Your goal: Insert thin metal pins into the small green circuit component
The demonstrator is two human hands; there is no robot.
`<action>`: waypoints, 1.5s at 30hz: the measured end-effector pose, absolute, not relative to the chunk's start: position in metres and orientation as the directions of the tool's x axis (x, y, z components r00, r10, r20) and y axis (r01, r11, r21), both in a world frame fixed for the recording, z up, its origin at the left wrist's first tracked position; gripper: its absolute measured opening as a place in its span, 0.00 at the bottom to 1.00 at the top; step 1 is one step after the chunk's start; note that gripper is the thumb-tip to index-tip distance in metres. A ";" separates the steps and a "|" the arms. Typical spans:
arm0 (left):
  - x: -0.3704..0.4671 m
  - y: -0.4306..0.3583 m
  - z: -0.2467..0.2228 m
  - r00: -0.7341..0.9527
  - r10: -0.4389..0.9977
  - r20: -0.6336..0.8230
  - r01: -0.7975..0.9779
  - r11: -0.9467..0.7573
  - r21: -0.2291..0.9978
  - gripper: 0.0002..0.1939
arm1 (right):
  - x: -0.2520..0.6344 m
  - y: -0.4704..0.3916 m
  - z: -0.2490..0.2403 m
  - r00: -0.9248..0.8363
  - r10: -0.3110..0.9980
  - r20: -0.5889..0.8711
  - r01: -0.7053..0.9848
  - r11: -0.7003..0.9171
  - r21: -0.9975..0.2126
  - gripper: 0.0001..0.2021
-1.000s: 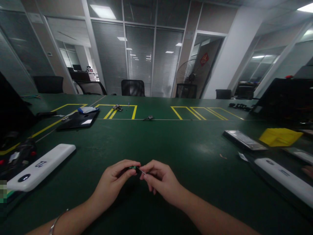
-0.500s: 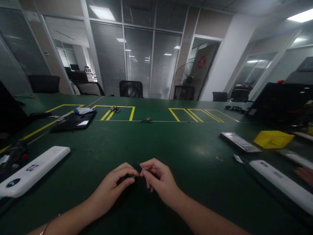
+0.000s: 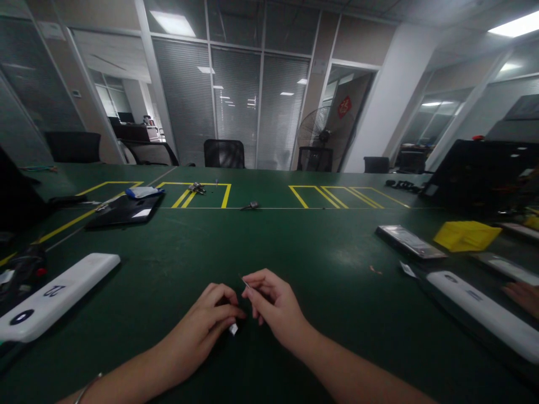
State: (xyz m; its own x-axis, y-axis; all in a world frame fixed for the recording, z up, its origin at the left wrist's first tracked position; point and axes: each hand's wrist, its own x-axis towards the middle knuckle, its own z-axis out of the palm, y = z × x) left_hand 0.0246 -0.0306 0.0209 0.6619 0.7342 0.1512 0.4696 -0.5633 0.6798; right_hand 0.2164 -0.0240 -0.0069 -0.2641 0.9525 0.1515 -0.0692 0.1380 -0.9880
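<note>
My left hand is closed, its fingers curled around a small object whose pale, shiny end sticks out below the thumb. Most of that object is hidden by the fingers. Close beside it, my right hand pinches a thin, pointed metal piece between thumb and forefinger, its tip angled up and to the left. The piece is too slim and dim for me to tell its kind. Both hands are just above the green table, a small gap between their fingertips.
A white power bank marked 22 lies left, and another white power bank right. Further out are a black tablet-like slab, a flat grey device, a yellow box and small metal parts. Another person's hand shows at right.
My left hand has turned, so the small green part seen at its fingertips is hidden and a pale end shows lower down. My right hand keeps the thin piece, nearly still.
</note>
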 end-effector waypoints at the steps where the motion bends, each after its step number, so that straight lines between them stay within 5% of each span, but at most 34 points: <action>1: 0.025 -0.031 0.020 0.669 0.727 0.154 0.471 -0.575 0.669 0.18 | 0.216 -0.024 -0.007 -0.263 0.953 0.151 -0.069 0.137 -0.988 0.10; 7: 0.023 -0.029 0.013 0.644 0.737 0.203 0.474 -0.593 0.651 0.20 | 0.216 -0.023 -0.009 -0.284 0.953 0.107 -0.008 0.110 -0.994 0.09; 14: 0.022 -0.030 0.014 0.529 0.831 0.172 0.620 -0.517 0.590 0.07 | 0.216 -0.023 -0.007 -0.284 0.953 0.104 0.173 0.158 -0.972 0.11; 19: 0.023 -0.034 0.010 0.514 0.842 0.162 0.714 -0.525 0.463 0.21 | 0.216 -0.031 0.002 -0.322 0.932 0.165 0.411 0.295 -0.863 0.22; 24: 0.025 -0.035 0.010 0.541 0.826 0.159 0.711 -0.550 0.439 0.08 | 0.215 -0.035 0.007 -0.396 0.899 0.188 0.516 0.387 -0.764 0.21; 30: 0.028 -0.036 0.015 0.576 0.804 0.149 0.684 -0.573 0.451 0.09 | 0.214 -0.034 0.009 -0.396 0.902 0.172 0.536 0.379 -0.755 0.19; 39: 0.025 -0.031 0.017 0.480 0.865 0.149 0.550 -0.429 0.716 0.09 | 0.214 -0.032 0.001 -0.254 0.940 0.229 0.463 0.326 -0.824 0.17; 45: 0.022 -0.022 0.018 0.421 0.907 0.018 0.214 -0.118 0.970 0.17 | 0.217 -0.030 0.008 -0.142 0.955 0.261 0.322 0.294 -0.900 0.13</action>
